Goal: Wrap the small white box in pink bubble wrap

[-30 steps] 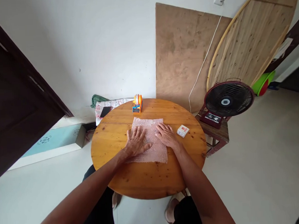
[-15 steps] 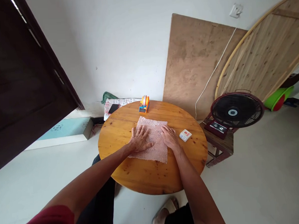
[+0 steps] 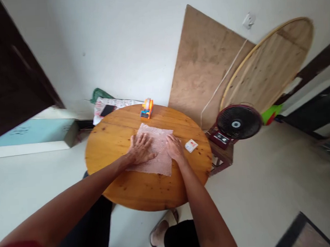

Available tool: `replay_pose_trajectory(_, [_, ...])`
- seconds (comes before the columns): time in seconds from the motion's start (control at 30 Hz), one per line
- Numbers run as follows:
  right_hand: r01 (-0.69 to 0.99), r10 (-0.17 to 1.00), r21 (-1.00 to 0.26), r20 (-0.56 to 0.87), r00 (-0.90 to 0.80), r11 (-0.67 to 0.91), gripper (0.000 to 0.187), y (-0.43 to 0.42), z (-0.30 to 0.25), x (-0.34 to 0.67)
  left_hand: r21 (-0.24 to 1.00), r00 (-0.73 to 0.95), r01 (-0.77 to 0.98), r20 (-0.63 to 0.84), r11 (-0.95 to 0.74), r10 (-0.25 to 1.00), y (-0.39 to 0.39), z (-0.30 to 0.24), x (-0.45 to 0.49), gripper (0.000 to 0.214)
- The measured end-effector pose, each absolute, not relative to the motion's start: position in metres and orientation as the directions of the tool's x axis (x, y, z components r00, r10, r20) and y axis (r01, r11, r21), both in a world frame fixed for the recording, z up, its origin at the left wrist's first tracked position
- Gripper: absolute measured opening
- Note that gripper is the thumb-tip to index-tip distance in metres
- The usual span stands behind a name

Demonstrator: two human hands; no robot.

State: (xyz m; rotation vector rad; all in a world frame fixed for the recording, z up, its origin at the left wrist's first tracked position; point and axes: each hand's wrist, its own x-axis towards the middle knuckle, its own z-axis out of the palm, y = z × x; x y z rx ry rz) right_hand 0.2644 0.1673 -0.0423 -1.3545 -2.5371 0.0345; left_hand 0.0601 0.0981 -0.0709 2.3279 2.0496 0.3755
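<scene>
Two hands are in view: one left hand and one right hand. There is one bubble-wrap sheet, one tape dispenser, one small printed pack and one dark phone. Furniture comes to one round wooden table and one stool. Wooden panels number two: one rectangular plywood board and one rounded plank panel. One electric fan, one wall socket, one white cord and one dark door complete the count.
</scene>
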Motion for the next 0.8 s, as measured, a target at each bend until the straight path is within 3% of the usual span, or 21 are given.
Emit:
replay_pose_trajectory(0.33, [0.825,0.84,-0.183,0.222,-0.495,0.535,0.048,0.18,-0.061,0.266,0.169,0.149,0.973,0.068,-0.158,0.987,0.098,-0.062,0.061,0.092])
replay_pose_trajectory(0.47, [0.839,0.852,-0.176,0.213,-0.479,0.515,0.048,0.179,-0.059,0.264,0.245,0.177,0.952,0.047,-0.184,0.983,0.102,-0.053,0.05,0.072])
replay_pose_trajectory(0.57, [0.83,0.848,-0.192,0.219,-0.483,0.523,0.047,0.181,-0.061,0.265,0.347,0.16,0.918,0.12,-0.192,0.98,0.109,-0.045,0.04,0.044])
replay_pose_trajectory(0.67, [0.815,0.842,-0.229,0.246,-0.48,0.532,0.046,0.185,-0.066,0.267,0.424,0.162,0.867,0.257,-0.262,0.953,0.118,-0.042,0.038,0.032])
replay_pose_trajectory(0.8, [0.787,0.834,-0.29,0.287,-0.472,0.545,0.045,0.19,-0.072,0.272,0.496,0.393,0.712,0.305,-0.497,0.868,0.128,-0.053,0.044,0.034])
